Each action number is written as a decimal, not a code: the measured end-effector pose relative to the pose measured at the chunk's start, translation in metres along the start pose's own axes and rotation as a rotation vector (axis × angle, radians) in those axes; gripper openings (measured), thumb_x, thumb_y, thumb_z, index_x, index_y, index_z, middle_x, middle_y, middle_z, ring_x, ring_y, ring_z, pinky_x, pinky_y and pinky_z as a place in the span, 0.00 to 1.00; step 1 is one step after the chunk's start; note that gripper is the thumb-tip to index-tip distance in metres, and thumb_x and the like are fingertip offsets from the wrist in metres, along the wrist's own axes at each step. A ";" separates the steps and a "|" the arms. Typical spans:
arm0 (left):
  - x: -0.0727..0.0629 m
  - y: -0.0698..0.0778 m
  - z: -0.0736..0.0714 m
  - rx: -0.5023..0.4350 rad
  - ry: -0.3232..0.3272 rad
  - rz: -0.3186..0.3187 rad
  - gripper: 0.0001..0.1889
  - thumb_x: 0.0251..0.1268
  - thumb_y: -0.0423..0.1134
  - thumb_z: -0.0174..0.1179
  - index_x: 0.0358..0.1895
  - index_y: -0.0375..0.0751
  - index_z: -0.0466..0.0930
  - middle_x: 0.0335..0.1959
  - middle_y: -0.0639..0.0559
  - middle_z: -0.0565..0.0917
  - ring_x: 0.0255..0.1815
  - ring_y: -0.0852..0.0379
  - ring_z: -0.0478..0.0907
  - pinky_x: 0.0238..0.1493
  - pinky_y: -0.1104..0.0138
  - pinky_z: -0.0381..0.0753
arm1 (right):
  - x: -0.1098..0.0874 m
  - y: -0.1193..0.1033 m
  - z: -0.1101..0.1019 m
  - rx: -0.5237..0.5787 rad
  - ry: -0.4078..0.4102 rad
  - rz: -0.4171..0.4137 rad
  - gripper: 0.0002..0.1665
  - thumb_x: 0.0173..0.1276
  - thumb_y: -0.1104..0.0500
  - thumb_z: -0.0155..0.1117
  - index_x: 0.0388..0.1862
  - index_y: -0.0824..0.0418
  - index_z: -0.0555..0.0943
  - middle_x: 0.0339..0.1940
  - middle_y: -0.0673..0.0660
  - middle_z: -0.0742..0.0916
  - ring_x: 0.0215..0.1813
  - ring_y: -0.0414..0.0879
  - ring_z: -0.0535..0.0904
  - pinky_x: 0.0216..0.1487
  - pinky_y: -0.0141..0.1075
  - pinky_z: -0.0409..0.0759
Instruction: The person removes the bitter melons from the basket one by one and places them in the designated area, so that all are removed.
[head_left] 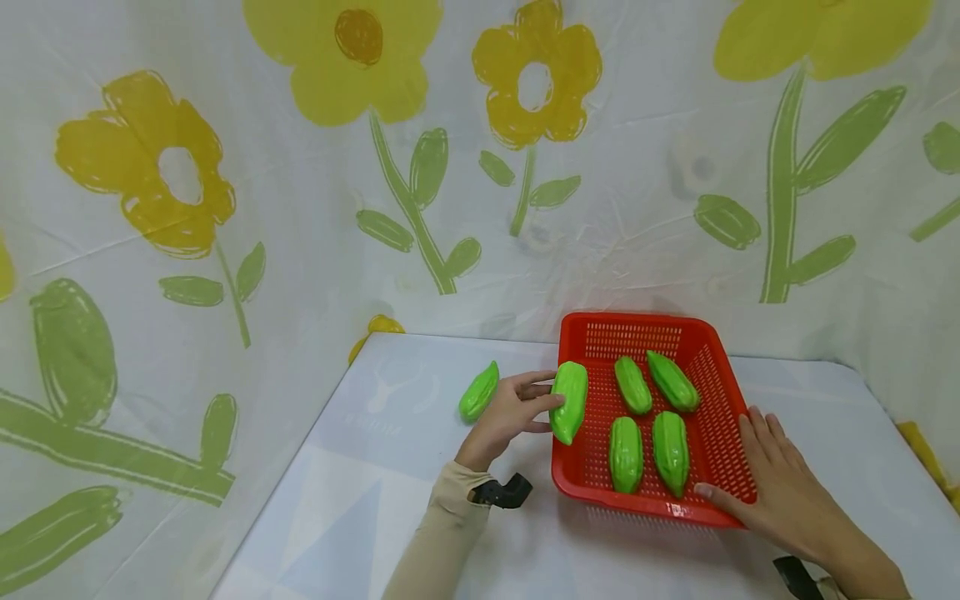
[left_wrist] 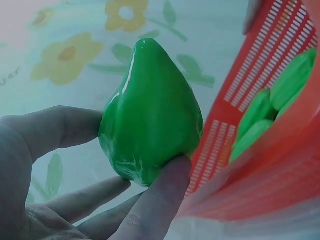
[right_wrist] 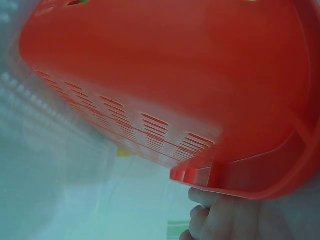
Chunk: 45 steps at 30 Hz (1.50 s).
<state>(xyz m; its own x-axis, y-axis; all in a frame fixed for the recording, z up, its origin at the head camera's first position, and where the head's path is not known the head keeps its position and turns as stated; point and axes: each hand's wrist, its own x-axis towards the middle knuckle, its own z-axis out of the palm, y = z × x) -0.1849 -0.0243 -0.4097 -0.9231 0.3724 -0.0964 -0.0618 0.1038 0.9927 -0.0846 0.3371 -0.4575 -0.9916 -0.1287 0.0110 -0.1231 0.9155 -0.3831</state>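
Note:
My left hand [head_left: 510, 412] pinches a glossy green ridged fruit [head_left: 570, 402] between thumb and fingers, just over the left rim of the red basket [head_left: 633, 318]. Seen in the left wrist view, the held fruit [left_wrist: 150, 115] has its pointed tip upward, with the fingers around its lower part. Several similar green fruits [head_left: 626, 454] lie apart inside the basket. At the basket's right side my right hand [head_left: 791, 492] rests with straight fingers outside the rim and its thumb over the near right corner. Fingertips [right_wrist: 202, 220] show beside the rim in the right wrist view.
Another green fruit [head_left: 478, 392] lies on the white table [head_left: 360, 467], left of the basket and behind the left hand. A flower-printed white cloth [head_left: 637, 217] stands behind the table and along its left side.

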 end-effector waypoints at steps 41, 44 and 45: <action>-0.004 -0.002 -0.083 -0.007 0.211 -0.034 0.25 0.70 0.39 0.65 0.68 0.42 0.78 0.66 0.36 0.82 0.53 0.53 0.85 0.46 0.61 0.90 | 0.000 0.002 0.000 0.000 0.007 -0.003 0.75 0.66 0.26 0.62 0.83 0.72 0.33 0.84 0.77 0.41 0.84 0.73 0.28 0.78 0.76 0.37; -0.004 -0.004 -0.090 0.005 0.227 -0.039 0.25 0.70 0.40 0.65 0.68 0.42 0.77 0.67 0.36 0.81 0.55 0.51 0.85 0.47 0.61 0.89 | 0.000 0.001 0.000 0.006 0.006 -0.008 0.75 0.66 0.27 0.62 0.83 0.72 0.33 0.84 0.77 0.41 0.84 0.73 0.28 0.78 0.76 0.37; -0.004 -0.005 -0.092 0.008 0.234 -0.039 0.24 0.71 0.40 0.65 0.68 0.41 0.78 0.67 0.36 0.81 0.55 0.51 0.85 0.47 0.61 0.89 | 0.000 0.001 0.000 0.007 0.006 -0.007 0.75 0.66 0.27 0.62 0.83 0.72 0.33 0.84 0.77 0.41 0.84 0.73 0.28 0.78 0.76 0.38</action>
<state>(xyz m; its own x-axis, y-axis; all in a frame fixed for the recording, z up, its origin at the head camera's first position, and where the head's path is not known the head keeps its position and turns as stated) -0.2156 -0.1114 -0.4076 -0.9830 0.1441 -0.1140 -0.0967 0.1217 0.9878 -0.0849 0.3375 -0.4581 -0.9909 -0.1332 0.0192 -0.1301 0.9120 -0.3890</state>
